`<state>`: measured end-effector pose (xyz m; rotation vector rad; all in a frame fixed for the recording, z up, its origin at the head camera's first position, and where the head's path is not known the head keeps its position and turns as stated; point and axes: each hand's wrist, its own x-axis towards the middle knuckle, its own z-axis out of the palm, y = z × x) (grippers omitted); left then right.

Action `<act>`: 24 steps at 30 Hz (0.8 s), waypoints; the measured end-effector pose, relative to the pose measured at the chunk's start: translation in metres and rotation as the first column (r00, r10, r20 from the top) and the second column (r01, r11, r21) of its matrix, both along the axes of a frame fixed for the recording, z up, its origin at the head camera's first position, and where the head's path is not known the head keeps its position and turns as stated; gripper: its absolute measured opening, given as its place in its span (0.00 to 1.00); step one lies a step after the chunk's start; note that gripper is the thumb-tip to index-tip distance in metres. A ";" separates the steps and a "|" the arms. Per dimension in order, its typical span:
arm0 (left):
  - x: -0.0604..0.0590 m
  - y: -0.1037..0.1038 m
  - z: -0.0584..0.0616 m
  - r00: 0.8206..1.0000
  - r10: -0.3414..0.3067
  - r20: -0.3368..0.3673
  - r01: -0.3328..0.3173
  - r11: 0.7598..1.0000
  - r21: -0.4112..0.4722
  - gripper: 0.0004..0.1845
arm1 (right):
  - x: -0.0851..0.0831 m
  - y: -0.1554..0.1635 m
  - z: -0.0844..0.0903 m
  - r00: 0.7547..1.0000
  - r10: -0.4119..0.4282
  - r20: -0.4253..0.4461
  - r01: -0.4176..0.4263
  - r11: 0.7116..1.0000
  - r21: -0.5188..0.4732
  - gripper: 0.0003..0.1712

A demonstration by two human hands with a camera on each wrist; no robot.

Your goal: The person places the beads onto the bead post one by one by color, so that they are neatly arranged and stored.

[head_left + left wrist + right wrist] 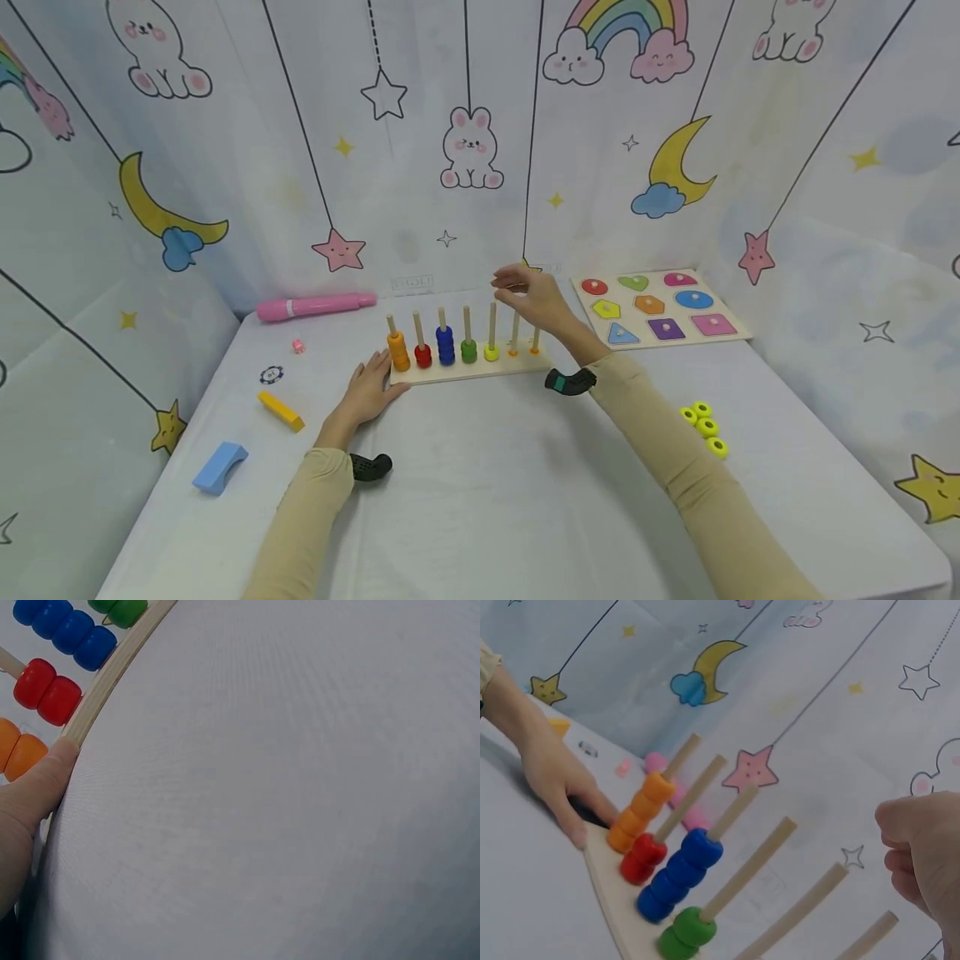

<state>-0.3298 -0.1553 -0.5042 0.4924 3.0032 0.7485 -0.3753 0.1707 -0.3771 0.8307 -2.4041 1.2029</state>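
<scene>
Rings (703, 426), perhaps three, head-view only.

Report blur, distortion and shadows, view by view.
Head view: even light, wide-angle bending at the edges, soft shadows under the arms on the table. Left wrist: thumb slightly soft, cloth weave sharp. Right wrist: right hand blurred, pegs fairly sharp.

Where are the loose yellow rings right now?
In the head view, the yellow rings lie in a small cluster on the table, on the person's right, just beyond the right sleeve and nearer than the shape puzzle board.
</scene>
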 end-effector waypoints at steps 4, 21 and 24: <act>-0.001 -0.001 -0.001 1.000 -0.002 0.002 0.002 1.000 0.003 0.42 | 0.007 0.018 0.002 1.000 -0.030 0.006 0.030 0.997 -0.065 0.16; -0.003 -0.004 -0.002 1.000 -0.002 -0.011 0.001 1.000 -0.011 0.42 | 0.073 0.135 -0.025 0.943 -0.268 0.195 0.278 0.960 -0.024 0.15; -0.003 -0.003 -0.001 1.000 -0.001 -0.001 0.001 1.000 -0.013 0.42 | 0.079 0.158 -0.043 0.936 -0.289 0.200 0.294 0.956 0.004 0.16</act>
